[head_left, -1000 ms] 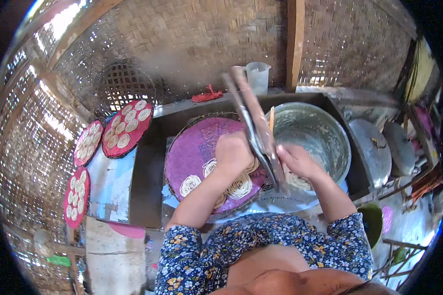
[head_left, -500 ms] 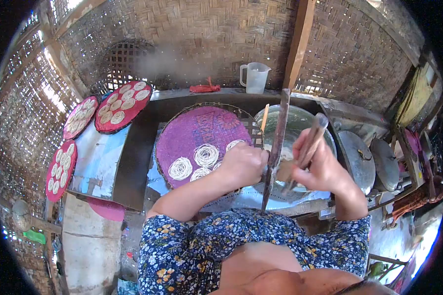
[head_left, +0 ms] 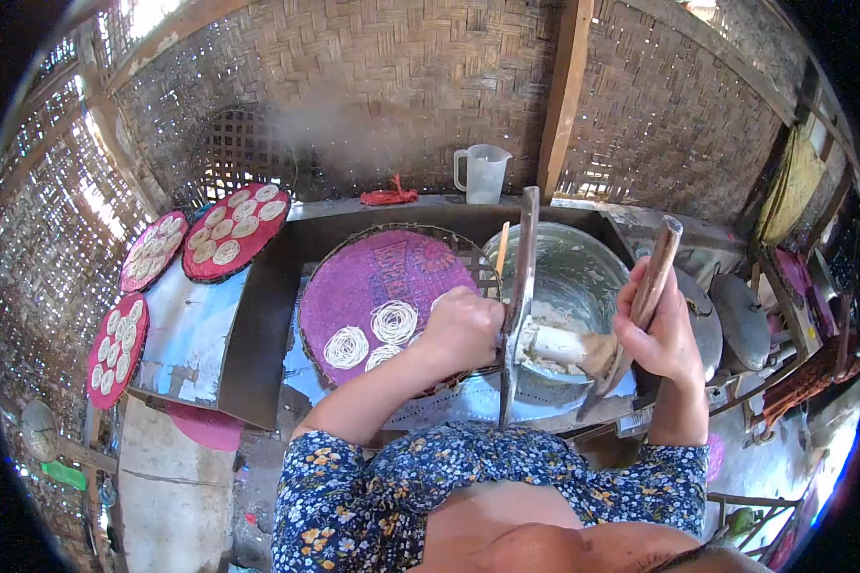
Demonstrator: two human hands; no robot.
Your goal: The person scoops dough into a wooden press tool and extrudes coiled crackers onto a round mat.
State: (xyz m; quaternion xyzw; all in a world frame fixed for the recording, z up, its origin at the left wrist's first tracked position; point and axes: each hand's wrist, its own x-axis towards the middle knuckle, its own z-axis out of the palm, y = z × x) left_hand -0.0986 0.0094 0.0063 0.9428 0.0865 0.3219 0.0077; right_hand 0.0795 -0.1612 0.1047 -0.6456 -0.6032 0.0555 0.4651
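My right hand grips a wooden handle, whose attached pale cylinder lies sideways with dough-like smears on it. To its left stands a long upright bar. My left hand is closed beside that bar, over the right part of a purple-covered round tray; what its fingers hold is hidden. Coiled pale noodle rounds lie on this tray. Behind the cylinder, a large metal basin holds pale dough.
Red round trays of noodle coils stand at the left. A clear jug and a red plastic bag are on the ledge at the back. Metal lids lie at the right, near a wooden post.
The two long pieces, close together at first, are now apart. My right hand has moved right with its handle, and the pale cylinder has come into view between them.
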